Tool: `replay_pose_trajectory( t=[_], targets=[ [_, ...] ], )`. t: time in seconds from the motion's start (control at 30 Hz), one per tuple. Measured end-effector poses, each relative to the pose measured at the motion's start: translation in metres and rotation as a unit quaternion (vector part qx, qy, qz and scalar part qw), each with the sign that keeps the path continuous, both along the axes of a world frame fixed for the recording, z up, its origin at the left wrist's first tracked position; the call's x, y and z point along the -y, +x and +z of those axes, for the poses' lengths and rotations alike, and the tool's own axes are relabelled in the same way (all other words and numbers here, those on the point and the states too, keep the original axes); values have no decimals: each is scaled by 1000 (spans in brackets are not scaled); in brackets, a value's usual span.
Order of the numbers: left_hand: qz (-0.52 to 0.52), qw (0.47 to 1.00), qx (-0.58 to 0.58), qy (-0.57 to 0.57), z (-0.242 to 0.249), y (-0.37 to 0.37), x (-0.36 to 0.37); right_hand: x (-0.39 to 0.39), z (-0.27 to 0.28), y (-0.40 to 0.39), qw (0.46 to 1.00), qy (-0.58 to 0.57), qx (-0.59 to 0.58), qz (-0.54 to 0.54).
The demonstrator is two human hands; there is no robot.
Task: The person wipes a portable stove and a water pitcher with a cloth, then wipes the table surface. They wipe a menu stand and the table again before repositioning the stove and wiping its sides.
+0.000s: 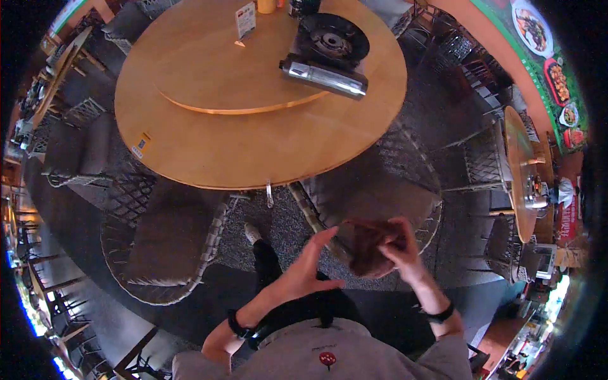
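Note:
A crumpled reddish-brown cloth (370,248) hangs from my right hand (403,250), whose fingers pinch its right side. To the left of the cloth, my left hand (305,269) is empty, with thumb and fingers spread apart. Both hands are in front of my body, beyond the near edge of a round wooden table (253,149). Under the cloth is the cushioned seat of a wicker chair (373,190).
On the table stand a portable gas stove (332,41) with a metallic side compartment (326,77) and a small card sign (246,20). Another wicker chair (168,234) is at the left. A smaller round table (520,177) stands at the right, where a person (562,191) is visible.

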State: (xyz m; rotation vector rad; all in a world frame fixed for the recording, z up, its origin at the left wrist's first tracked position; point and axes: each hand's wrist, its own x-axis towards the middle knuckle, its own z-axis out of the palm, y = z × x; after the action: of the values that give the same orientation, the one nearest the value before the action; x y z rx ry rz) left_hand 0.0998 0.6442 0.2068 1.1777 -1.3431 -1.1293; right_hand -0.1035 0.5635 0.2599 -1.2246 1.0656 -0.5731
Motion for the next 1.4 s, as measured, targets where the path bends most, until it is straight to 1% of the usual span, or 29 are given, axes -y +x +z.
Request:
replay_pose_trajectory(
  t=[0.03, 0.1, 0.13, 0.17, 0.2, 0.27, 0.3, 0.37, 0.43, 0.47, 0.5, 0.57, 0.63, 0.67, 0.77, 0.8, 0.83, 0.87, 0.9, 0.93, 0.97, 1.0, 1.03, 1.07, 1.1, 1.17, 1.27, 1.33, 1.4],
  targets=[
    [-4, 1000, -6, -15, 1, -15, -5, -14, -8, 5, 1000, 2, 18, 7],
    [-40, 993, -92, 65, -38, -41, -16, -34, -26, 13, 994, 40, 62, 76],
    [-62, 982, -139, 108, -51, -57, -23, -38, -33, 7, 994, 47, 51, 86],
    [-53, 971, -151, 176, -50, -60, -26, -38, -42, 1, 993, 57, 44, 94],
    [-41, 972, -154, 170, -57, -62, -27, -31, -45, -6, 992, 64, 39, 104],
    [-13, 976, -153, 154, -76, -64, -24, 4, -38, -33, 969, 3, -19, 246],
    [-12, 983, -100, 151, -70, -60, -19, 27, -34, -51, 947, -29, -46, 318],
    [-7, 990, 9, 144, -51, -49, -13, 69, -26, -97, 940, -111, -154, 285],
    [61, 989, 67, 121, -59, -46, -15, 106, -21, -163, 931, -157, -264, 196],
    [95, 985, 93, 107, -62, -47, -14, 124, -29, -211, 918, -183, -316, 157],
    [107, 983, 117, 88, -61, -48, -10, 138, -27, -257, 932, -147, -312, 112],
    [130, 976, 167, 47, -55, -45, 0, 153, -26, -363, 896, -225, -379, 53],
    [76, 947, 263, 171, -66, -39, 0, 148, -30, -473, 919, -180, -344, -65],
    [47, 921, 309, 232, -76, -35, -2, 134, -19, -507, 909, -176, -370, -80],
    [19, 895, 351, 274, -144, -21, -11, 79, -10, -569, 892, -99, -415, -147],
    [-25, 885, 363, 292, -169, -13, -14, 58, -9, -583, 886, -65, -425, -173],
    [-68, 872, 374, 307, -193, -5, -15, 33, -23, -584, 898, -80, -388, -192],
    [-106, 859, 384, 320, -208, -5, -11, 9, -23, -549, 919, -64, -322, -220],
    [-88, 870, 335, 351, -213, -13, -4, -12, -24, -496, 935, -50, -252, -246],
    [-67, 877, 284, 382, -216, -19, 3, -28, -44, -467, 958, -76, -201, -190],
    [-44, 881, 233, 410, -219, -26, 11, -42, -72, -437, 960, -110, -202, -160],
    [-12, 881, 202, 428, -227, -32, 19, -60, -120, -416, 961, -23, -92, -258],
    [24, 877, 182, 443, -240, -37, 24, -71, -174, -400, 964, 41, -70, -254],
    [51, 875, 166, 453, -254, -42, 29, -70, -195, -357, 945, 137, -90, -282],
    [67, 876, 148, 453, -264, -46, 36, -76, -244, -339, 941, 170, -30, -290],
    [55, 894, 77, 438, -289, -47, 39, -48, -264, -264, 857, 235, -47, -456],
    [19, 917, -56, 393, -326, -46, 24, -33, -307, -243, 774, 132, 29, -619],
    [23, 911, -75, 405, -319, -60, 41, -17, -294, -246, 758, 110, 40, -642],
    [71, 878, -22, 472, -280, -87, 61, 1, -295, -261, 748, 94, 42, -656]
  ],
)
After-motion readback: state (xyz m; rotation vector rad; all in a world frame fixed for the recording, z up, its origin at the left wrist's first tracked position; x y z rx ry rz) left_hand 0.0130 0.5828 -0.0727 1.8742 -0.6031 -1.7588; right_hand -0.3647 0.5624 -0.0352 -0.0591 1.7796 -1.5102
